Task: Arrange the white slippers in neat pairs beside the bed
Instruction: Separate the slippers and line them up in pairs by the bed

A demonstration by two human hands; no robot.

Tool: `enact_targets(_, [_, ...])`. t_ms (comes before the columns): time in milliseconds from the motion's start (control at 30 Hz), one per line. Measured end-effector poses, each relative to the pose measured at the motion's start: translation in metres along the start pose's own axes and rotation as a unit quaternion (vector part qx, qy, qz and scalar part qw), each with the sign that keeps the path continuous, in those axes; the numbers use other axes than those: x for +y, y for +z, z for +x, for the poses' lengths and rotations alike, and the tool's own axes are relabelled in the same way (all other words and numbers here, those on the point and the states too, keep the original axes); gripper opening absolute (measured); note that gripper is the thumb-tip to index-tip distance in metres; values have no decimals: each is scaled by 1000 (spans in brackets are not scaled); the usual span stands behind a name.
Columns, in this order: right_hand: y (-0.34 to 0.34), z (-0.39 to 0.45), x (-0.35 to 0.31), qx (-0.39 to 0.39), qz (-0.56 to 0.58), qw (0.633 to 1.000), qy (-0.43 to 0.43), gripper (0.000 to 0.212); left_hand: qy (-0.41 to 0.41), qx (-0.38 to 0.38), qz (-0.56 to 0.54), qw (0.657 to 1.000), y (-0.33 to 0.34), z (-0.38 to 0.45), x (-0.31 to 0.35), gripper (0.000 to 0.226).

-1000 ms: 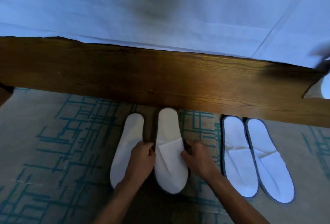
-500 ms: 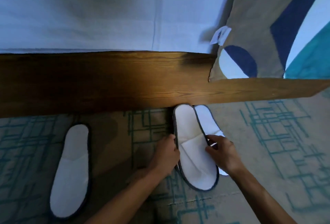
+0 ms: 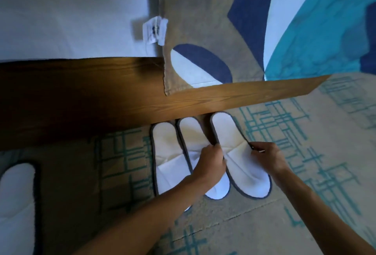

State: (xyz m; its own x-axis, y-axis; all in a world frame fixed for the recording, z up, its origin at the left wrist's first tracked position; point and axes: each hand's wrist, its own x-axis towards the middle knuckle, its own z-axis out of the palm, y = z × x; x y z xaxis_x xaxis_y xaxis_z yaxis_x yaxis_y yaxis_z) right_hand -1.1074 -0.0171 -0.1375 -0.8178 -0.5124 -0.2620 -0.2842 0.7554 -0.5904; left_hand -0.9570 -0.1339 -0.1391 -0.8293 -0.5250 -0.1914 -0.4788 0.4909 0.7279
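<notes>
Three white slippers with grey trim lie side by side on the carpet, heels against the wooden bed frame (image 3: 85, 100). The rightmost slipper (image 3: 242, 163) is gripped at both edges of its strap: my left hand (image 3: 211, 163) on its left side, my right hand (image 3: 268, 157) on its right side. The middle slipper (image 3: 191, 132) is partly hidden under my left hand and forearm. The left slipper (image 3: 166, 153) touches the middle one. A fourth white slipper (image 3: 16, 204) lies apart at the far left edge of the view.
A white sheet (image 3: 71, 10) covers the bed above the frame. A patterned brown, blue and teal blanket (image 3: 234, 20) with a white label hangs over the frame at the right. Beige carpet (image 3: 305, 142) with teal lines extends to the right and front.
The view has swung right and closer. Both hands have shifted from the slipper held earlier to the rightmost one, which now lies separated from the middle slipper instead of overlapped.
</notes>
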Motion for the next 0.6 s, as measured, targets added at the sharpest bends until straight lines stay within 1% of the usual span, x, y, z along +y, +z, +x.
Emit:
enact_targets(67, [-3, 9, 7, -2, -2, 1000, 9, 31, 7, 3, 7, 1000, 10, 9, 3, 8])
enact_targets(133, [-5, 19, 11, 0, -2, 1000, 11, 31, 1, 10, 10, 1000, 18, 18, 2, 18])
enact_targets(233, [-2, 33, 15, -12, -11, 1000, 15, 30, -2, -1, 27, 1000, 22, 25, -6, 16])
enact_targets(300, [3, 37, 18, -16, -17, 999, 23, 29, 1, -3, 36, 999, 20, 27, -12, 22])
enact_targets(333, [5, 37, 19, -17, -26, 999, 23, 28, 12, 4, 52, 999, 18, 27, -15, 26])
enact_targets(433, [11, 36, 21, 0, -35, 999, 8, 31, 45, 29, 154, 987, 14, 22, -20, 21])
enact_targets(533, [12, 34, 20, 10, -41, 999, -19, 35, 35, 51, 246, 967, 16, 14, -20, 18])
enact_targets(600, [14, 34, 23, 3, -54, 998, -44, 39, 33, 65, 268, 961, 21, 12, -22, 19])
